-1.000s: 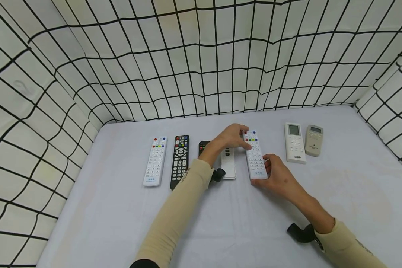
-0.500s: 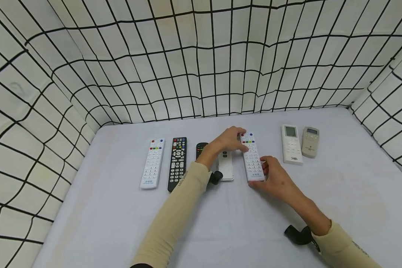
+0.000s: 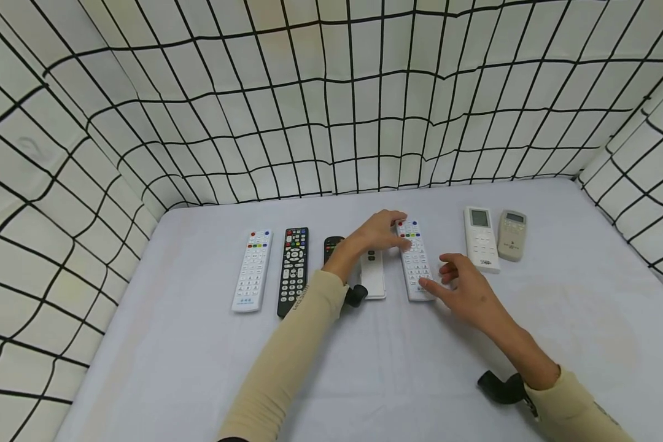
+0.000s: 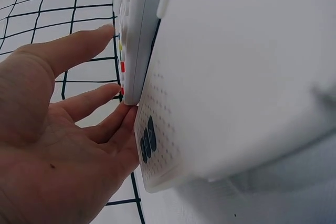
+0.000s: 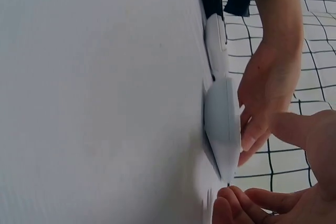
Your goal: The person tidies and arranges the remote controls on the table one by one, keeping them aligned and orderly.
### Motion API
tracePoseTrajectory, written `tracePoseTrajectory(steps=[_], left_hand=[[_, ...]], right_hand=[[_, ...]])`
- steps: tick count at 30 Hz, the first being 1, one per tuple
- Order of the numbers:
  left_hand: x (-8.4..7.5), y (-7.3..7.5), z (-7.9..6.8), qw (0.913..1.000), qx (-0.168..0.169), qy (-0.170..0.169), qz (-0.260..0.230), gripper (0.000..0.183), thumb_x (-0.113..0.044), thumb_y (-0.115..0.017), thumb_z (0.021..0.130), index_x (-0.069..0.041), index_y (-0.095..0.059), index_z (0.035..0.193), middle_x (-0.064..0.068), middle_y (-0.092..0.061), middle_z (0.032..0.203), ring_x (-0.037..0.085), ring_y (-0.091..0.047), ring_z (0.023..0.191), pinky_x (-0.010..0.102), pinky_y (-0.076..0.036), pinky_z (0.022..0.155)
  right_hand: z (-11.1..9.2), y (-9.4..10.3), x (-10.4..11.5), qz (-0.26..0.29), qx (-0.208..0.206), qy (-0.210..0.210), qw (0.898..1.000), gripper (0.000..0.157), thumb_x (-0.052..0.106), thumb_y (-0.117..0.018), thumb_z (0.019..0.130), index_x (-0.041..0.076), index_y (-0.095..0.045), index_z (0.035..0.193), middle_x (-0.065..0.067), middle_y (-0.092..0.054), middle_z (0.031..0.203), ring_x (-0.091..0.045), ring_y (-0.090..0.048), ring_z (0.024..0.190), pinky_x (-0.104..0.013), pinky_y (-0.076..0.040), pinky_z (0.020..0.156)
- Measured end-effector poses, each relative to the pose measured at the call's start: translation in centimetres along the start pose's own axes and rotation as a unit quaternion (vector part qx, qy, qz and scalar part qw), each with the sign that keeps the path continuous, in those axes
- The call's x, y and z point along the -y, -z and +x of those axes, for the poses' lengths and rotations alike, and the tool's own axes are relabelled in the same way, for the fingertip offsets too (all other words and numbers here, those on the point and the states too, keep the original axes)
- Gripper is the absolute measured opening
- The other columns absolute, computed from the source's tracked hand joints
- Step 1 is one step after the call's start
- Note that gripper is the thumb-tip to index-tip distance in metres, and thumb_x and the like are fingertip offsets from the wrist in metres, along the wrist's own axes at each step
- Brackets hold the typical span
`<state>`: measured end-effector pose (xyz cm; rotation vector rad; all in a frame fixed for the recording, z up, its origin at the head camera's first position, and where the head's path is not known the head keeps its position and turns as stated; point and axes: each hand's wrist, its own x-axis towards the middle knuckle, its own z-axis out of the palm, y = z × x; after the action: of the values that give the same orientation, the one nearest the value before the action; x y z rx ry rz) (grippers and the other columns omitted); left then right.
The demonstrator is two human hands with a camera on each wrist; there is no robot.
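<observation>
A white button remote (image 3: 417,264) with coloured keys at its far end lies on the white-covered table between my hands. My left hand (image 3: 371,234) reaches over from the left, its fingertips at the remote's far end and its thumb over the left edge. In the left wrist view, the loosely extended fingers touch the end of that remote (image 4: 137,40), with the thumb close over its keys. My right hand (image 3: 469,294) is beside its near end, fingers relaxed and apart from it. A slim white remote (image 3: 372,276) lies partly hidden under my left hand.
To the left lie another white remote (image 3: 252,270) and a black remote (image 3: 293,264); a second black remote (image 3: 331,244) is mostly covered by my left arm. Two air-conditioner remotes, one white (image 3: 482,239) and one beige (image 3: 512,235), lie at right. Black netting (image 3: 331,123) encloses the table.
My right hand has let go of the remote's near end and drawn slightly right, its fingers spreading off it. The left hand stays at the far end. The view has shifted slightly.
</observation>
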<state>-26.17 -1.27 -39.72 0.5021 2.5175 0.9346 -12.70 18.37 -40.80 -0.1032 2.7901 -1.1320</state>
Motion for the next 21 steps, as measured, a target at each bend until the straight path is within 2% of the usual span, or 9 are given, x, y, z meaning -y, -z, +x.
tracePoseTrajectory(steps=[2,4,7,10,12,15,18,21], left_hand=[[0.0,-0.1,0.1,0.9999,-0.009,-0.007,0.001,0.068,-0.027,-0.072,0.099,-0.012,-0.044,0.159,0.013,-0.048,0.16,0.027,-0.046,0.149,0.042,-0.04,0.124],[-0.2,-0.2,0.2,0.9994,-0.033,-0.01,0.007,0.063,-0.029,-0.07,0.1,-0.012,-0.047,0.157,0.014,-0.048,0.159,0.029,-0.045,0.15,0.043,-0.039,0.125],[-0.5,-0.4,0.5,0.9958,-0.091,-0.009,0.005,0.056,-0.028,-0.068,0.101,-0.012,-0.052,0.153,0.014,-0.047,0.16,0.031,-0.041,0.152,0.043,-0.038,0.125],[-0.9,-0.7,0.7,0.9883,-0.152,-0.01,0.003,0.049,-0.027,-0.067,0.102,-0.012,-0.058,0.148,0.012,-0.047,0.16,0.029,-0.038,0.153,0.041,-0.039,0.125],[-1.3,-0.9,0.8,0.9844,-0.175,-0.014,-0.003,0.046,-0.027,-0.067,0.102,-0.012,-0.061,0.145,0.01,-0.048,0.159,0.027,-0.039,0.152,0.039,-0.04,0.124],[-1.9,-1.1,0.9,0.9823,-0.186,-0.024,-0.009,0.043,-0.026,-0.067,0.102,-0.012,-0.063,0.143,0.008,-0.05,0.157,0.026,-0.039,0.151,0.038,-0.04,0.123],[-2.5,-1.4,1.0,0.9829,-0.18,-0.034,-0.023,0.041,-0.025,-0.066,0.103,-0.012,-0.064,0.141,0.009,-0.051,0.156,0.027,-0.039,0.152,0.04,-0.039,0.124],[-2.9,-1.8,1.0,0.9834,-0.175,-0.035,-0.031,0.038,-0.024,-0.066,0.103,-0.013,-0.065,0.14,0.008,-0.053,0.155,0.027,-0.04,0.153,0.04,-0.039,0.125]], right_hand=[[0.0,0.6,-0.4,0.002,-0.015,0.003,1.0,0.069,0.035,-0.072,0.099,-0.006,-0.045,0.147,-0.024,-0.061,0.127,-0.036,-0.062,0.116,-0.042,-0.055,0.087],[0.0,1.2,-0.7,0.004,-0.031,0.007,0.999,0.065,0.033,-0.07,0.1,-0.006,-0.046,0.146,-0.024,-0.061,0.127,-0.037,-0.062,0.115,-0.04,-0.055,0.086],[0.1,2.0,-1.0,0.003,-0.048,0.002,0.999,0.061,0.032,-0.068,0.102,-0.006,-0.048,0.145,-0.025,-0.061,0.127,-0.038,-0.062,0.115,-0.037,-0.054,0.083],[0.2,2.6,-1.2,0.006,-0.058,-0.006,0.998,0.059,0.031,-0.068,0.101,-0.005,-0.049,0.144,-0.026,-0.061,0.127,-0.039,-0.061,0.116,-0.033,-0.052,0.081],[0.2,2.9,-1.4,0.008,-0.067,-0.01,0.998,0.057,0.031,-0.068,0.101,-0.005,-0.051,0.143,-0.026,-0.061,0.128,-0.039,-0.06,0.115,-0.032,-0.051,0.079],[0.2,3.3,-2.0,0.004,-0.087,-0.012,0.996,0.053,0.029,-0.069,0.1,-0.005,-0.054,0.138,-0.027,-0.06,0.127,-0.04,-0.058,0.114,-0.031,-0.049,0.077],[0.1,3.6,-2.7,-0.011,-0.113,-0.009,0.994,0.048,0.025,-0.071,0.099,-0.007,-0.057,0.131,-0.028,-0.055,0.125,-0.039,-0.056,0.111,-0.033,-0.046,0.077],[0.2,3.8,-3.2,-0.028,-0.123,-0.017,0.992,0.05,0.027,-0.072,0.098,-0.01,-0.056,0.128,-0.03,-0.047,0.125,-0.039,-0.054,0.107,-0.035,-0.045,0.076]])
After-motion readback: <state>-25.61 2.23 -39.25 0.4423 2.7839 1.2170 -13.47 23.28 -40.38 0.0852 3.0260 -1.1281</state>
